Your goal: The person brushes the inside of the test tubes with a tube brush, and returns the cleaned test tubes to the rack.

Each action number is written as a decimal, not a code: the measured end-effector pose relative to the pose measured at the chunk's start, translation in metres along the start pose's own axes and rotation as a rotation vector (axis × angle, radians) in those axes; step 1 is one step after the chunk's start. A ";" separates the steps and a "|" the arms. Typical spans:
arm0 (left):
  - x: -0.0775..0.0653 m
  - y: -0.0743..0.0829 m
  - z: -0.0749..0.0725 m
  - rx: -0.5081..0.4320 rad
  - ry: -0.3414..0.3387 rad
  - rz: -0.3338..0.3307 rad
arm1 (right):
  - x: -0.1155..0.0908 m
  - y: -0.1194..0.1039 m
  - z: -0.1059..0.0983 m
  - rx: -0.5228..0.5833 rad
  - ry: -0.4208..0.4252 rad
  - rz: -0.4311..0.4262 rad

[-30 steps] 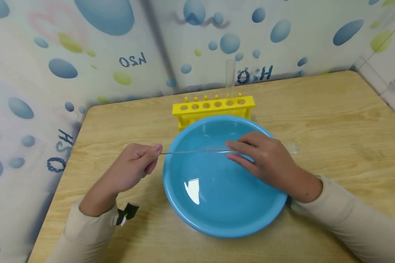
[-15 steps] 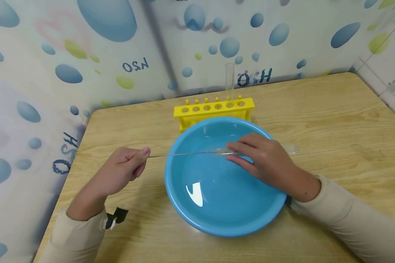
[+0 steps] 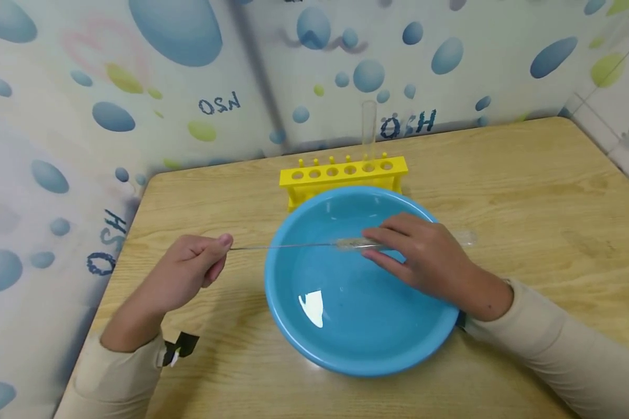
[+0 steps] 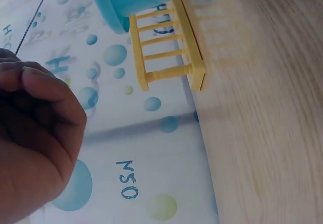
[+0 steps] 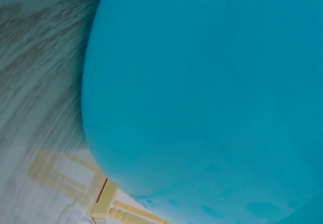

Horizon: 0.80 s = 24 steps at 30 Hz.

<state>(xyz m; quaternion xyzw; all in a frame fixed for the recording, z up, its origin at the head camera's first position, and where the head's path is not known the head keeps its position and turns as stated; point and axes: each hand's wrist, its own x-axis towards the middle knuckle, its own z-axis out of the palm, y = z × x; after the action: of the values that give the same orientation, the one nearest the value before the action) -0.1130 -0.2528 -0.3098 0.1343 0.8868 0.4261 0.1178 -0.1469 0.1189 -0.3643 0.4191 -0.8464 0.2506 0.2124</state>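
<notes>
In the head view my left hand (image 3: 191,272) pinches the thin twisted wire handle (image 3: 283,246) of a test tube brush. The brush's bristles (image 3: 349,244) show at the left end of a clear glass test tube; whether they are inside its mouth or partly out, I cannot tell. My right hand (image 3: 424,259) grips this tube around its middle, and its far end (image 3: 465,237) sticks out to the right. Both lie level above a blue basin (image 3: 275,308). In the left wrist view the curled left hand (image 4: 43,128) appears with the wire (image 4: 33,19) beyond it. The right wrist view shows no hand.
Behind the basin stands a yellow test tube rack (image 3: 343,170) holding one upright clear test tube (image 3: 368,128). The basin holds water with a bright reflection. A patterned wall (image 3: 162,116) borders the wooden table (image 3: 529,192) at the back and left.
My left hand has moved left, drawing the wire with it. The bristles have slid leftward out from under my right fingers toward the tube's left end. The right hand stays nearly still.
</notes>
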 end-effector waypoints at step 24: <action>0.006 0.002 0.035 -0.177 0.076 0.122 | 0.001 0.001 -0.003 -0.051 -0.014 0.002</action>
<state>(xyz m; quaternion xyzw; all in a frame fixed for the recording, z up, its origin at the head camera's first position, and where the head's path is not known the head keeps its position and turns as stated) -0.1065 -0.2243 -0.3306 0.1610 0.8398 0.5139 0.0692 -0.1480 0.1207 -0.3614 0.4145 -0.8543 0.2262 0.2170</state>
